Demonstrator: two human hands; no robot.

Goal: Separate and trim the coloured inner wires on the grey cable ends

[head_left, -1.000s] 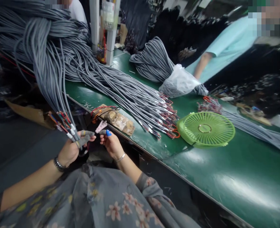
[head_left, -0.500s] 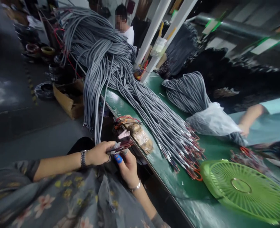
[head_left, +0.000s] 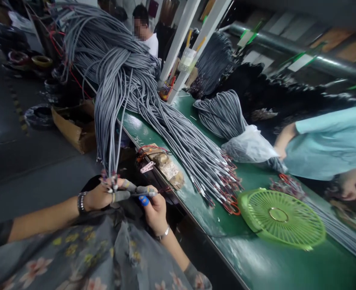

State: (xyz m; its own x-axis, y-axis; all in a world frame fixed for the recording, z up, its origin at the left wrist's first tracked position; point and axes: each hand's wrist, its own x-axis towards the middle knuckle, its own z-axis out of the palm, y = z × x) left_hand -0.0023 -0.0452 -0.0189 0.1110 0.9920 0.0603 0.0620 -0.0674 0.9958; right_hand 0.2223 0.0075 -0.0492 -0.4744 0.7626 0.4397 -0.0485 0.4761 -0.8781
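My left hand (head_left: pixel 101 195), with grey coverings on its fingertips, is closed around the end of a grey cable near the hanging cable ends (head_left: pixel 110 181). My right hand (head_left: pixel 156 211), a blue cover on its thumb, pinches the same cable's end; thin dark red wires stick out past its fingers. The two hands are close together in front of my body, left of the bench edge. Long grey cables (head_left: pixel 111 104) hang down over the bench side behind my left hand. A pink clip (head_left: pixel 147 167) is at the bench edge.
On the green bench (head_left: pixel 256 270) lie a large cable bundle (head_left: pixel 178 129), a taped brown block (head_left: pixel 168 167) and a green fan (head_left: pixel 282 215). Across it, a person in light blue (head_left: pixel 329 141) holds a plastic-wrapped bundle (head_left: pixel 250 145). Another person (head_left: pixel 149 38) is behind. A cardboard box (head_left: pixel 75 129) stands left.
My hands have moved apart slightly, with a stretch of grey cable now showing between them. The wire ends are no longer bunched between my fingers. The view has shifted right.
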